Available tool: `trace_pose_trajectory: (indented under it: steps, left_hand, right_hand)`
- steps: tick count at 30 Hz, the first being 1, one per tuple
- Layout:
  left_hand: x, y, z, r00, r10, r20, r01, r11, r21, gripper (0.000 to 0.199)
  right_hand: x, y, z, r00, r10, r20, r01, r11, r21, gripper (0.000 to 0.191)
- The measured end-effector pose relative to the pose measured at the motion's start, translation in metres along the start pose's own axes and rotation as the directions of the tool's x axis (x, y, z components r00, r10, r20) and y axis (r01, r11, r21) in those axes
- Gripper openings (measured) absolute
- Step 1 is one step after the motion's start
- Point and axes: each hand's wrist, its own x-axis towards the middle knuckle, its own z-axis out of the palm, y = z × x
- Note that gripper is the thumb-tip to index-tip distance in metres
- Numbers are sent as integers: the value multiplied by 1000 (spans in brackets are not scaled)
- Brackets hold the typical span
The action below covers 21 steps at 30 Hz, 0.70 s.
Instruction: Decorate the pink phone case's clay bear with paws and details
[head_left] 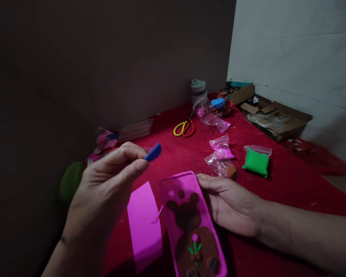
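Raised at the left, my left hand (pixel 112 181) pinches a small blue piece (pixel 153 152) between thumb and fingertips. My right hand (pixel 233 204) holds the right side of a pink tray-like case (pixel 166 215), its fingers partly hidden behind it. Inside the case lies a brown bear shape (pixel 187 215) with round ears. A pink flower (pixel 195 237) with green leaves sits on the bear's body. The blue piece is above the case's upper left, not touching it. A pink sheet (pixel 145 227) lies on the table to the left of the case.
On the red tablecloth (pixel 167 157) lie scissors (pixel 184 127), a green clay bag (pixel 256 161) and bags of pink (pixel 221 148) and brown clay (pixel 231 171). A bottle (pixel 198 90) and blue clay (pixel 218 103) stand farther back. Cardboard boxes (pixel 294 115) are at the right.
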Motion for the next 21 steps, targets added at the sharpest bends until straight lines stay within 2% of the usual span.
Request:
trace_pose_trajectory:
  steps: [3,6,9,11,13,16,19,21]
  left_hand:
    - [3,-1,4,983,-157,-93,137,973,-186,14]
    - [7,-4,9,981,-190,-35,170,937,-305,17]
    - [7,-8,15,980,-201,6,194,938,-288,11]
    - [4,-10,18,993,-117,11,117,970,-212,9]
    - [-2,-10,20,999,23,31,-20,994,-111,9]
    - [-10,-9,23,981,182,71,-185,982,37,10]
    - [-14,-8,26,964,254,84,-263,956,127,12]
    - [-11,-6,24,967,252,35,-255,958,132,11]
  right_hand:
    - [1,1,0,1000,-6,6,6,1000,-1,19]
    - [1,2,-1,1000,-5,22,4,1000,20,22]
    - [1,2,-1,998,-8,54,8,1000,12,23]
    - [0,2,-1,996,-7,89,9,1000,-23,23]
    - [-1,3,0,995,-3,99,9,998,-56,22]
    - [-3,4,2,998,-10,70,14,998,-67,17]
    - [-3,4,3,998,-10,59,15,997,-71,16]
    - [-3,3,3,998,-9,63,13,998,-67,17]
